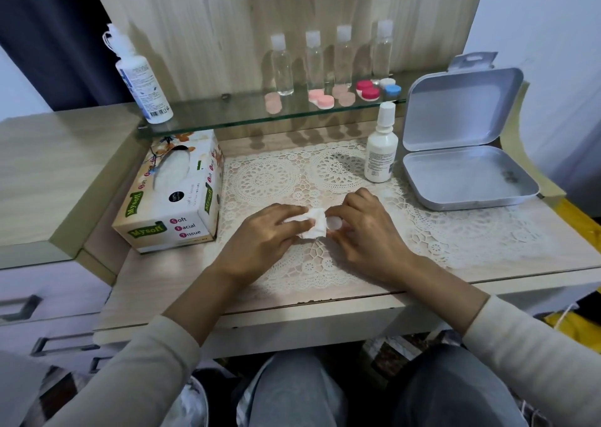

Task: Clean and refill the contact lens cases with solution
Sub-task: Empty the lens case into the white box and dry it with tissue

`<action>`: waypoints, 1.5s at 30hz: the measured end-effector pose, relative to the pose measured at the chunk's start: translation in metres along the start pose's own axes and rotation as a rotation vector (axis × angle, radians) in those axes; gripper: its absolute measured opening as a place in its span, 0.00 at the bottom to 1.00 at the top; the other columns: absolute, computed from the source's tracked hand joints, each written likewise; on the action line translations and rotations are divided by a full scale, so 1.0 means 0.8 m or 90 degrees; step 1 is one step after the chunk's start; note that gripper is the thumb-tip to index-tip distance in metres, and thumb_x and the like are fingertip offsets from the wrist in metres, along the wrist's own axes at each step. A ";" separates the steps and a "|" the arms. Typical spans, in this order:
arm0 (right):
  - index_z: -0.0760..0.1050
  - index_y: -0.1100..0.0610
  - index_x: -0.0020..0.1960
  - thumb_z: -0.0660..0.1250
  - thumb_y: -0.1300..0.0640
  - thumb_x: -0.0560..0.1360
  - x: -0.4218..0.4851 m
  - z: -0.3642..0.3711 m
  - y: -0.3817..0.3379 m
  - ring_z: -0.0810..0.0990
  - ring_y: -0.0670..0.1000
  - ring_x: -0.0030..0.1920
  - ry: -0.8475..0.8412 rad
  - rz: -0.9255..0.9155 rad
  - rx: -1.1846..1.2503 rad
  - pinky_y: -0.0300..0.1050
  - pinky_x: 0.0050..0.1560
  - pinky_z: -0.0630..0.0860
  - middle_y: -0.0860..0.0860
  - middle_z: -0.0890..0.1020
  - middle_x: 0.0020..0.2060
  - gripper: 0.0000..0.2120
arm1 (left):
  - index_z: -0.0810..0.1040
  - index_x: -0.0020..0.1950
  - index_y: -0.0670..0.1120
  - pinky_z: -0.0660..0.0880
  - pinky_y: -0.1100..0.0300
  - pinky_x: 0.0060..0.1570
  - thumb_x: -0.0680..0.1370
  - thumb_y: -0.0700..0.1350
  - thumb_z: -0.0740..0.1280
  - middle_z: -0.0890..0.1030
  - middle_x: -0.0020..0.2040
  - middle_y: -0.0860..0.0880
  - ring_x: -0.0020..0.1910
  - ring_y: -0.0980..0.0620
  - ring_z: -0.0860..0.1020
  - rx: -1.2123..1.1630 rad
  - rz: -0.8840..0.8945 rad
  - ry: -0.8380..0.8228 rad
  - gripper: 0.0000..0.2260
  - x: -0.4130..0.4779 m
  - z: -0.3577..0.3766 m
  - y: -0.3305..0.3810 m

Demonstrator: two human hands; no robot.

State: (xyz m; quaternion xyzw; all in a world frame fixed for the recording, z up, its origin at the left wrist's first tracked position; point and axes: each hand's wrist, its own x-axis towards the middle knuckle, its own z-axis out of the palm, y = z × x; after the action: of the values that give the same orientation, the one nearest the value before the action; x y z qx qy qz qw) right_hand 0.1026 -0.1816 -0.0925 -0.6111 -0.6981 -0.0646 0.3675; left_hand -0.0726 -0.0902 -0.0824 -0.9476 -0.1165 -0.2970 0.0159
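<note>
At the far left the big solution bottle is standing on the glass shelf; its label is too small to read. Below it the tissue box is lying close to the hands, probably so that a sheet is easy to pull; it is showing "Mysoff" and "Soft Facial Tissue". The left hand is gripping a crumpled tissue and pressing it against a white round piece, which the right hand is pinching over the lace mat. I judge it to be a case part being wiped. Other lens cases are waiting on the shelf. The small white bottle and the open tin are standing further right.
</note>
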 end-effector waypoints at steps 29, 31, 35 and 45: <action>0.77 0.63 0.45 0.72 0.59 0.68 -0.005 0.003 0.002 0.65 0.50 0.42 0.025 -0.053 -0.007 0.39 0.42 0.60 0.53 0.72 0.36 0.10 | 0.80 0.47 0.37 0.73 0.58 0.44 0.74 0.38 0.66 0.80 0.47 0.40 0.48 0.48 0.75 -0.008 0.000 0.090 0.06 -0.009 0.019 0.001; 0.77 0.63 0.46 0.72 0.59 0.68 -0.005 0.003 0.001 0.65 0.50 0.41 0.032 -0.060 -0.006 0.39 0.42 0.60 0.54 0.72 0.37 0.10 | 0.76 0.49 0.40 0.73 0.57 0.42 0.71 0.35 0.68 0.79 0.46 0.40 0.46 0.47 0.74 -0.001 0.003 0.092 0.08 -0.009 0.020 0.001; 0.77 0.64 0.46 0.71 0.60 0.68 -0.006 0.001 0.000 0.66 0.50 0.41 0.047 -0.075 0.001 0.39 0.42 0.61 0.55 0.73 0.36 0.09 | 0.71 0.51 0.44 0.74 0.57 0.39 0.73 0.39 0.68 0.79 0.47 0.41 0.45 0.47 0.75 -0.007 -0.002 0.097 0.10 -0.009 0.017 0.003; 0.78 0.64 0.46 0.73 0.62 0.68 -0.006 0.003 0.001 0.67 0.51 0.42 0.040 -0.071 0.009 0.38 0.43 0.61 0.54 0.73 0.36 0.09 | 0.80 0.44 0.36 0.71 0.62 0.43 0.73 0.40 0.65 0.79 0.44 0.40 0.45 0.50 0.74 -0.027 -0.023 0.103 0.08 -0.009 0.016 0.004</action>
State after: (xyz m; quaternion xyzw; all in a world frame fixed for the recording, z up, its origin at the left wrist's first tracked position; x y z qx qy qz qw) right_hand 0.1017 -0.1840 -0.0976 -0.5661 -0.7199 -0.0989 0.3892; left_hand -0.0701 -0.0939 -0.0969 -0.9184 -0.1253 -0.3753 0.0002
